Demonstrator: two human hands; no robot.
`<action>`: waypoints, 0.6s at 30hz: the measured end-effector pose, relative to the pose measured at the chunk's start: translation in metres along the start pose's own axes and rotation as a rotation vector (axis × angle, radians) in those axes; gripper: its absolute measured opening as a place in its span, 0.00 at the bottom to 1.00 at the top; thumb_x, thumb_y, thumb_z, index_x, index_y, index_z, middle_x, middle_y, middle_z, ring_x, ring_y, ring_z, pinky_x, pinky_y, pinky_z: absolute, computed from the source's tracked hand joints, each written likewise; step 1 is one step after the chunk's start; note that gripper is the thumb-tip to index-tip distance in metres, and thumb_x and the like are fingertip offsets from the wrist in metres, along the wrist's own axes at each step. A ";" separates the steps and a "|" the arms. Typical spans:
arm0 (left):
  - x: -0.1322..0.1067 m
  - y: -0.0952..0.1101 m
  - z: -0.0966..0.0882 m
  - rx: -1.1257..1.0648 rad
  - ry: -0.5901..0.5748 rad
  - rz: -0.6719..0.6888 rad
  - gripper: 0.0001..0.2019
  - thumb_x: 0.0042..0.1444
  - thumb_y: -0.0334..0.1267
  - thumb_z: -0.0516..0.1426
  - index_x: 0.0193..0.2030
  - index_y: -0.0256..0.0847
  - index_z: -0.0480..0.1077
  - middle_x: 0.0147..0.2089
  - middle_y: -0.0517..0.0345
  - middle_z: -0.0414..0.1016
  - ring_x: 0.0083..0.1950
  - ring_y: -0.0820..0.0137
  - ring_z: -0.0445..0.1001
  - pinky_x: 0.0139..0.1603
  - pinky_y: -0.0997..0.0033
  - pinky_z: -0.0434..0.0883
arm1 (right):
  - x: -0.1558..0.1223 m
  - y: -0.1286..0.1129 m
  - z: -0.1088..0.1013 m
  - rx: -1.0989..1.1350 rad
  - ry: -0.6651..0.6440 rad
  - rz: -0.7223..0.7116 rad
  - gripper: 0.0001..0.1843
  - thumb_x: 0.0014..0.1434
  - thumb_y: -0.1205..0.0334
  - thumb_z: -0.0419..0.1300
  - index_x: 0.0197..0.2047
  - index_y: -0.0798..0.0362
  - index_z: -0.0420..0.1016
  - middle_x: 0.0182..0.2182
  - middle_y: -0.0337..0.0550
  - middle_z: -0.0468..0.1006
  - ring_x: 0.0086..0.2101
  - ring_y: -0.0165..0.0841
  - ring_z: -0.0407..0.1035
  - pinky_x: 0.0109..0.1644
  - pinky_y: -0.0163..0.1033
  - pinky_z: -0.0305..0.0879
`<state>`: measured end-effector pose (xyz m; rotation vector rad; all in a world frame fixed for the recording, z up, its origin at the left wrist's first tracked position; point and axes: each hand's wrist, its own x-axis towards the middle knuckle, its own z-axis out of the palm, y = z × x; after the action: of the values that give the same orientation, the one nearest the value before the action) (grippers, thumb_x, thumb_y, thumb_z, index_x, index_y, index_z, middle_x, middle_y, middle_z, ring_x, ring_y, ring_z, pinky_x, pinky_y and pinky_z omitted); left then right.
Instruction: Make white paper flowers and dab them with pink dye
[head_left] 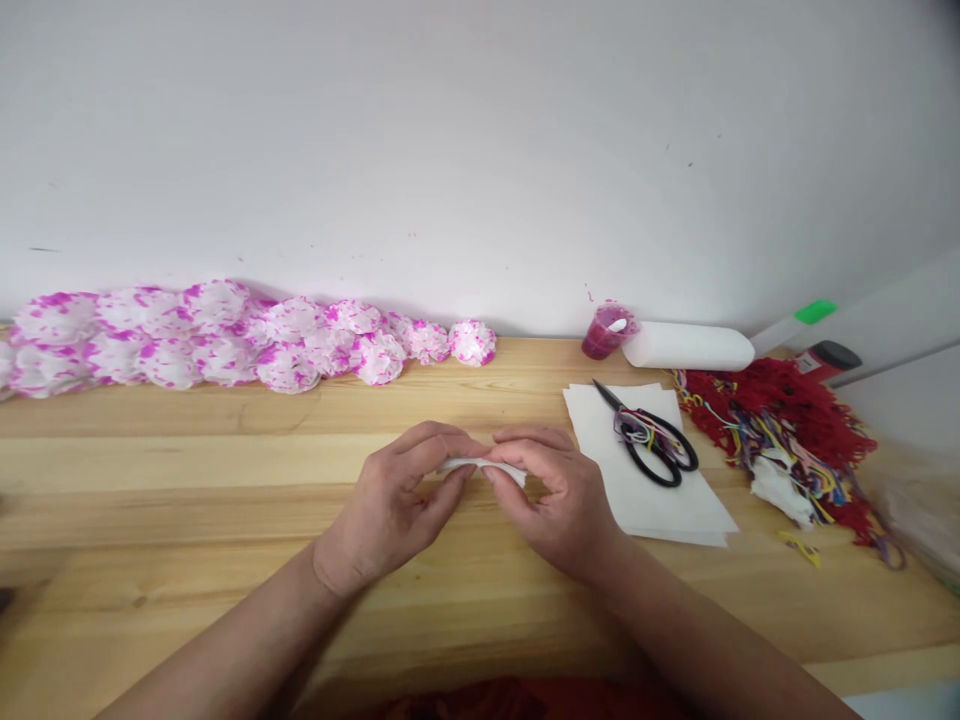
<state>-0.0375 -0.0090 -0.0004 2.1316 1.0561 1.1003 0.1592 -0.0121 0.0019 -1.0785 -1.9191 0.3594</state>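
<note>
Between my two hands is a narrow folded strip of white tissue paper [508, 470], held level above the wooden table [292, 620]. My left hand [405, 495] pinches it near its middle with thumb and forefinger. Right beside that pinch, my right hand [559, 490] grips the same strip, and a short end of it sticks out under the fingers. On the right lies a stack of white paper sheets [645, 515], with black-handled scissors [652, 440] on top. Thin coloured strings [637, 428] lie across the scissors' handles.
White and magenta paper flowers [292, 330] line the wall at the left. A cup of purple-red liquid [602, 333] stands at the back beside a white roll [686, 346]. Red yarn [795, 405], mixed strings and a yellow scrap [800, 548] lie far right, near a dark-capped container [825, 360].
</note>
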 end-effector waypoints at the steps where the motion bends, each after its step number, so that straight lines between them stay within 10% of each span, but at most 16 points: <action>1: 0.000 0.000 0.000 -0.007 -0.002 -0.002 0.15 0.59 0.25 0.57 0.51 0.43 0.73 0.46 0.55 0.75 0.48 0.71 0.74 0.50 0.73 0.72 | 0.000 0.000 0.000 0.004 -0.004 0.005 0.07 0.58 0.69 0.62 0.39 0.50 0.79 0.37 0.41 0.84 0.41 0.35 0.76 0.49 0.41 0.70; 18: 0.002 0.000 0.000 -0.009 0.014 -0.022 0.14 0.59 0.27 0.58 0.50 0.43 0.73 0.45 0.56 0.75 0.47 0.72 0.74 0.48 0.74 0.71 | 0.001 -0.005 -0.002 0.064 -0.051 0.049 0.09 0.59 0.70 0.61 0.41 0.49 0.78 0.38 0.40 0.83 0.41 0.34 0.76 0.49 0.41 0.70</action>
<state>-0.0365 -0.0079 0.0004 2.1034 1.0766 1.1093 0.1578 -0.0146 0.0059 -1.0849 -1.9150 0.4767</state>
